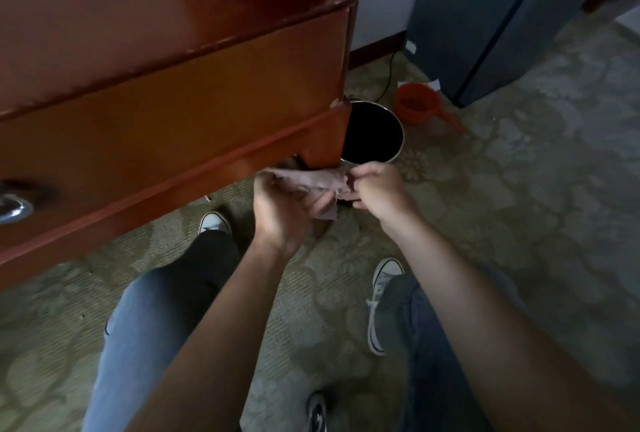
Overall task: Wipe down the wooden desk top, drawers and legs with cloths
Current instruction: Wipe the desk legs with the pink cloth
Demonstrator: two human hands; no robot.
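head view: both hands, left (277,209) and right (375,189), gripping pinkish cloth (311,185) beside desk (173,85) corner

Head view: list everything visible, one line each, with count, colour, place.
desk: one, reddish-brown wood, upper left
drawer handle: one, silver metal, far left on the drawer front
cloth: one, pinkish-grey, held between both hands by the desk's corner
bin: one, metal rim, dark inside, on the floor behind the desk corner
scoop: one, orange, on the floor right of the bin
fridge: one, dark grey, upper right
cable: one, black, on the floor by the wall
carpet: one, patterned beige-green, floor
shoes: grey with white toes, on the carpet
left hand: grips cloth
right hand: pinches cloth
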